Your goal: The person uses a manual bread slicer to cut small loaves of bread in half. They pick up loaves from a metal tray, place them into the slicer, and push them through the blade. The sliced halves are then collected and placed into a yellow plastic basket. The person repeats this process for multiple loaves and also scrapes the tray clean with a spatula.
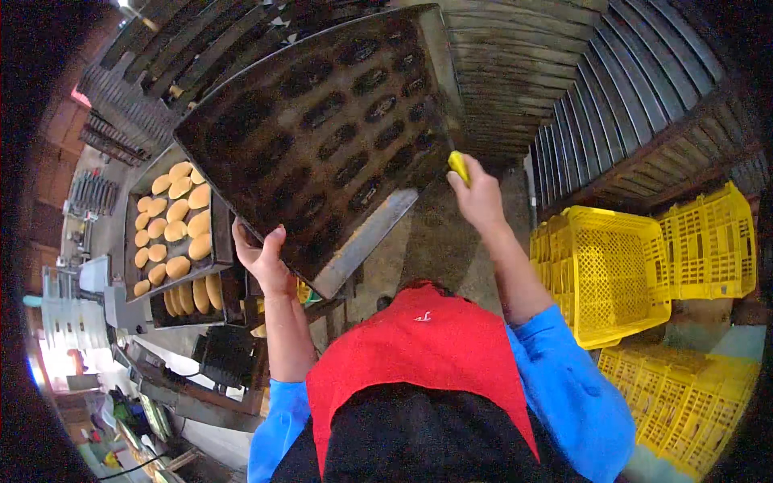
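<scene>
My left hand (pixel 263 253) grips the near left rim of a large dark metal baking tray (pixel 326 133), which is held tilted in front of me. Rows of dark oval marks cover the tray's surface, and no bread lies on it. My right hand (pixel 477 190) is closed around a yellow handle (pixel 459 168) beside the tray's right side. The thin tool part beyond the handle is blurred, so its kind cannot be told. Left of the held tray, another tray (pixel 223 256) carries several rows of golden bread rolls (pixel 177 210). Longer rolls (pixel 201 294) lie on a tray below it.
Yellow plastic crates (pixel 622 275) stand at the right, with more stacked crates (pixel 676 404) below them. Dark metal trays (pixel 634 90) are racked at the upper right. Further stacked trays (pixel 501 66) stand behind the held one. Equipment and a work surface fill the lower left.
</scene>
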The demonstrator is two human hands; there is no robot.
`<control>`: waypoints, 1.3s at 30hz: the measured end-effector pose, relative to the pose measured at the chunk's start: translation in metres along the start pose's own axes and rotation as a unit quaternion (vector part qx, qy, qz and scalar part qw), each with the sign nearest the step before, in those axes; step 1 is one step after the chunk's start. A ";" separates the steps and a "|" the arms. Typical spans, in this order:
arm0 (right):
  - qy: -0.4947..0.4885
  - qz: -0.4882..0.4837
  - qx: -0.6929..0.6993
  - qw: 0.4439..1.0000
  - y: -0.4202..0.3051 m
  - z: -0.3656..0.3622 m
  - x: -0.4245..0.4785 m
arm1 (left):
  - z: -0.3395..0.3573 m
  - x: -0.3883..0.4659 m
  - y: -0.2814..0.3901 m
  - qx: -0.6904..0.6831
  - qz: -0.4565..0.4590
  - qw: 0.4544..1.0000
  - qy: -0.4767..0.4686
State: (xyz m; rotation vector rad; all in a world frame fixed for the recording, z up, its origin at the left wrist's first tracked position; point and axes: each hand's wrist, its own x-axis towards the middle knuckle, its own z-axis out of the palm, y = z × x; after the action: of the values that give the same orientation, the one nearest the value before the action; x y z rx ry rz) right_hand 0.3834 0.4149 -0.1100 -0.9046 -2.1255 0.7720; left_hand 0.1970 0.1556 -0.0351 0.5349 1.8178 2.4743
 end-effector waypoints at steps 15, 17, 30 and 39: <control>0.075 -0.016 -0.084 0.994 -0.004 0.006 0.001 | 0.021 -0.008 -0.011 -0.068 -0.070 0.993 -0.060; 0.072 -0.019 -0.122 0.990 -0.006 -0.003 0.018 | 0.021 -0.010 -0.012 -0.063 -0.078 0.993 -0.065; -0.038 0.025 -0.132 0.990 -0.027 -0.007 -0.011 | 0.015 -0.013 -0.023 -0.029 -0.080 0.995 -0.058; 0.029 -0.058 -0.134 0.989 -0.025 -0.008 0.042 | 0.014 -0.011 -0.013 -0.036 -0.083 0.993 -0.073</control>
State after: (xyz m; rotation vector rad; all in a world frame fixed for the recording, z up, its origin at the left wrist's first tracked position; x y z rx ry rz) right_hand 0.3586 0.4349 -0.0721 -0.9175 -2.2424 0.4014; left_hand 0.2087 0.1709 -0.0466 0.5216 1.6426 2.3164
